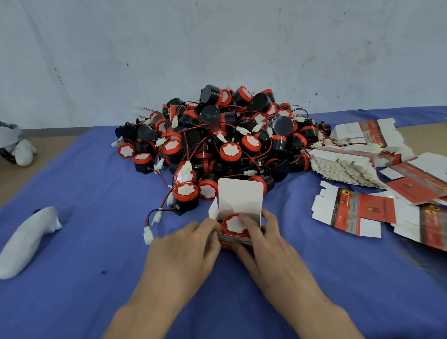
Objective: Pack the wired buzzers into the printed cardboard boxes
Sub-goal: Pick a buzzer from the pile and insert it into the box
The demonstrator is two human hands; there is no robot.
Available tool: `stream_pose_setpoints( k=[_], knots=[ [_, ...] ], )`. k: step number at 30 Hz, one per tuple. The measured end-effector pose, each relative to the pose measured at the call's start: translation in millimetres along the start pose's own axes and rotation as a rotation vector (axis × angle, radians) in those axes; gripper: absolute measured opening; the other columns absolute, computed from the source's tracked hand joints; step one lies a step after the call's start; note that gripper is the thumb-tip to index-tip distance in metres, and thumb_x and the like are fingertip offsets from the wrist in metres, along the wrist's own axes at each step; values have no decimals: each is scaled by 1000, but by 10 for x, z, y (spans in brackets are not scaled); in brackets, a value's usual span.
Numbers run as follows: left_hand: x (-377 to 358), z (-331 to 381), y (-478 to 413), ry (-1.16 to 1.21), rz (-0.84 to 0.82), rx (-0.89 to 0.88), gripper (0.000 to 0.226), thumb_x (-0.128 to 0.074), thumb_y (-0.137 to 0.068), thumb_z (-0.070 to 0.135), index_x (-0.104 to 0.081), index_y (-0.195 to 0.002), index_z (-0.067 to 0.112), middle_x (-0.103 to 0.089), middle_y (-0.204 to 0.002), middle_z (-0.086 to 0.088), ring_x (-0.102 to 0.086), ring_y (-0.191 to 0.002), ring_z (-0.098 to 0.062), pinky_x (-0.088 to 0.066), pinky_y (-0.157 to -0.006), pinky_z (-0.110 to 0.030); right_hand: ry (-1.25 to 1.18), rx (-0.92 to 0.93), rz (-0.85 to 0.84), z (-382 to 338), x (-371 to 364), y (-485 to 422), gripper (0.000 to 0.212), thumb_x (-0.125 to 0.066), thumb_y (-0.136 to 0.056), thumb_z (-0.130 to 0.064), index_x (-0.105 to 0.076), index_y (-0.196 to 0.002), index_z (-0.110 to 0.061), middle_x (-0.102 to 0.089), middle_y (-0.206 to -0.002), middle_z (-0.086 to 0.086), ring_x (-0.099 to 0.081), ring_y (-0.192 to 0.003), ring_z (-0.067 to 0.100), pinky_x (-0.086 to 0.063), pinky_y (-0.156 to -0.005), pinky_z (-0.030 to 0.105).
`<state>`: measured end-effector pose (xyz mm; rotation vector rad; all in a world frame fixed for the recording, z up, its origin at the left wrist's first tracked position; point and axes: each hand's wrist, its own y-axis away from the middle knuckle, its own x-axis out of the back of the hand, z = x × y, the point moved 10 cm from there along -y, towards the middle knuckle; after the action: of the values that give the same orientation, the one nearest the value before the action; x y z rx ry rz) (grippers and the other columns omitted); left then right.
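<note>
On the blue cloth (88, 189), just in front of the pile of buzzers (218, 138), the person's got an open box (240, 195) held between both hands. The left hand (185, 252) grips its left side. The right hand (267, 245) pinches the right front, fingertips on the red-capped buzzer (234, 225) sitting inside, cap up. Flat boxes (353, 213) lie off to the right.

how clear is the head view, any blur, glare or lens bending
Head view: light is soft and even, no harsh glare, only faint shadows on the blue cloth; the buzzer pile in the middle is fairly sharp; the flat cartons and white object toward the edges look soft, print unreadable; wide-angle bending bows the cloth's far edge.
</note>
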<state>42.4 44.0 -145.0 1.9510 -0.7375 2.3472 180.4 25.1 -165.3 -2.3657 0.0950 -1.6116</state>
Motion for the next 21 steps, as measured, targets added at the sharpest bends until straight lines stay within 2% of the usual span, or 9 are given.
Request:
stream_pose_setpoints(
  k=[3,7,12,17,21],
  knots=[
    [36,26,21,-24,44,-23,30,-26,-96,44,-53,-103,35,-61,-79,12,-55,-56,-10,-39,-44,-26,-8,1,-6,6,-8,-6,53,-35,-103,-54,-21,-152,-35,-11,-153,-6,-59,-111,10,-52,-80,22],
    [26,-2,2,-61,16,-1,26,-20,-95,47,-44,-99,37,-60,-80,11,-57,-64,-9,-46,-53,-27,-13,5,-8,-1,-11,-8,52,-36,-104,-52,-22,-151,-35,-13,-151,-5,-60,-107,10,-51,-76,20],
    [-71,20,-33,-101,-73,0,19,-26,-98,48,-42,-99,36,-59,-83,10,-58,-71,-8,-37,-52,-25,-34,2,-15,-8,-15,6,51,-37,-104,-51,-22,-151,-36,-11,-153,-6,-60,-109,11,-53,-78,24],
    [-82,52,-40,-64,-78,-15,17,-25,-98,47,-37,-91,36,-55,-79,11,-56,-66,-10,-30,-49,-24,-48,9,-15,5,-35,-1,51,-38,-105,-49,-20,-151,-36,-10,-155,-6,-59,-112,12,-52,-78,23],
    [60,43,31,96,45,10,28,-27,-94,47,-52,-104,41,-57,-89,16,-59,-67,-8,-46,-51,-27,-135,11,-17,49,-57,-17,51,-41,-103,-51,-22,-149,-42,-8,-157,-13,-58,-115,9,-47,-81,18]
  ],
)
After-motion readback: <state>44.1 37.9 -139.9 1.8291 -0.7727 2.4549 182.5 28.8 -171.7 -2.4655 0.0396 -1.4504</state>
